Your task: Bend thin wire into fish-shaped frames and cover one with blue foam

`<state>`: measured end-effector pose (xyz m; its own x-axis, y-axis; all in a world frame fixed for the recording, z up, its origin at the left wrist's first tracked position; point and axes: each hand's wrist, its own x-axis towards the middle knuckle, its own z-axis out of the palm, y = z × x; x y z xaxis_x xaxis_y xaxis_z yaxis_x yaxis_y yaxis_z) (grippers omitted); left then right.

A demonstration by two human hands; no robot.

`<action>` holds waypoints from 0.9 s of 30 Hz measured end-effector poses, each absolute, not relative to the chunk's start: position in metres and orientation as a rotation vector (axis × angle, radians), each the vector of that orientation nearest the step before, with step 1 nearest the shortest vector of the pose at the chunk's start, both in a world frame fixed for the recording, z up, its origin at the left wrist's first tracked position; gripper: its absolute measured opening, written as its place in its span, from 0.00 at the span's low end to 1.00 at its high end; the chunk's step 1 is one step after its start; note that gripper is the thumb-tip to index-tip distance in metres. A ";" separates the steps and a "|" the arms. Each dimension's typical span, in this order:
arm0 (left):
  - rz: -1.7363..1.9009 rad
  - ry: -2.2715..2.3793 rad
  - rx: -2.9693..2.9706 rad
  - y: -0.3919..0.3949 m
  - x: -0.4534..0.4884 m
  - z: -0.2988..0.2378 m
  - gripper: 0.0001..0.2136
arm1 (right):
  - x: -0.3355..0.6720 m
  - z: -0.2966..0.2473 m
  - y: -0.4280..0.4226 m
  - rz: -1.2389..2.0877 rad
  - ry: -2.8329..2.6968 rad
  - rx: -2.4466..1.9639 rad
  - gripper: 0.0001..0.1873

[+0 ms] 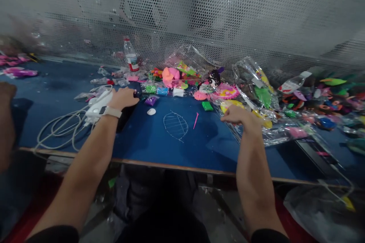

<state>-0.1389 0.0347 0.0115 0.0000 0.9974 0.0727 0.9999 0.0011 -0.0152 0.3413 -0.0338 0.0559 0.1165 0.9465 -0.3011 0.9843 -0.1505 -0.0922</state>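
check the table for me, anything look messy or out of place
The white cable sprawls in loose loops to the table's front edge, left of the left hand, looking untidy. Crumpled clear packaging lies beside the right hand, jumbled with colourful pieces. No spill shows.

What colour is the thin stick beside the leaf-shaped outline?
Bright pink; the thin stick shows best in the head view.

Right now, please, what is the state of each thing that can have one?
Left hand: fingers partly curled
Right hand: fingers curled
Clear bottle: upright, capped
Other bottle: tipped
Pink stick: lying loose
White lump: lying loose
Leaf-shaped outline: lined inside, not filled
Green packet: whether sealed, unclear
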 end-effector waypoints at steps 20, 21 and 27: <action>-0.472 -1.981 -2.138 0.036 -0.141 0.002 0.17 | 0.269 0.043 -0.043 -1.417 3.314 1.617 0.15; -0.574 -1.955 -2.117 0.038 -0.141 0.004 0.18 | 0.267 0.039 -0.040 -1.411 3.305 1.601 0.14; -1.372 -1.596 -2.015 0.049 -0.126 0.014 0.15 | 0.259 0.033 -0.035 -1.095 3.407 1.597 0.05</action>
